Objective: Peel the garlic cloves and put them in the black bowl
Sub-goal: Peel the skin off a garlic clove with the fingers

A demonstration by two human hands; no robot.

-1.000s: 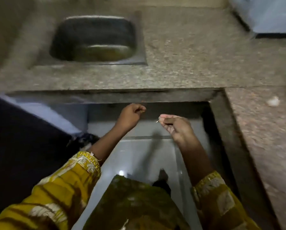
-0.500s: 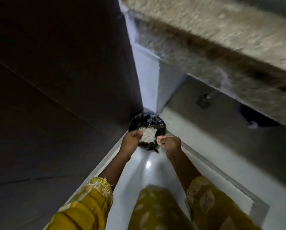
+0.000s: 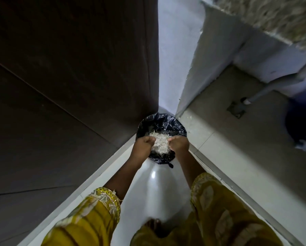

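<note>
A bin lined with a black plastic bag (image 3: 163, 124) stands on the floor in the corner. A heap of white garlic peels (image 3: 160, 143) lies inside it. My left hand (image 3: 144, 142) hovers over the bin's left rim with its fingers curled into a fist. My right hand (image 3: 178, 143) hovers over the right rim, fingers curled downward too. Both hands seem to grip peel scraps, but the knuckles hide what is inside. No black bowl and no garlic cloves are in view.
A dark wooden door or cabinet side (image 3: 68, 77) fills the left. A white wall (image 3: 193, 68) and the stone counter edge (image 3: 273, 18) rise on the right. A drain pipe (image 3: 266, 89) and a dark bucket (image 3: 303, 125) sit under the counter. My yellow-clad legs (image 3: 219, 219) stand on glossy white tiles.
The view swung from the counter and sink down to the floor bin. Both hands dropped and now hang lower over the bin's opening, closer to the peel heap.
</note>
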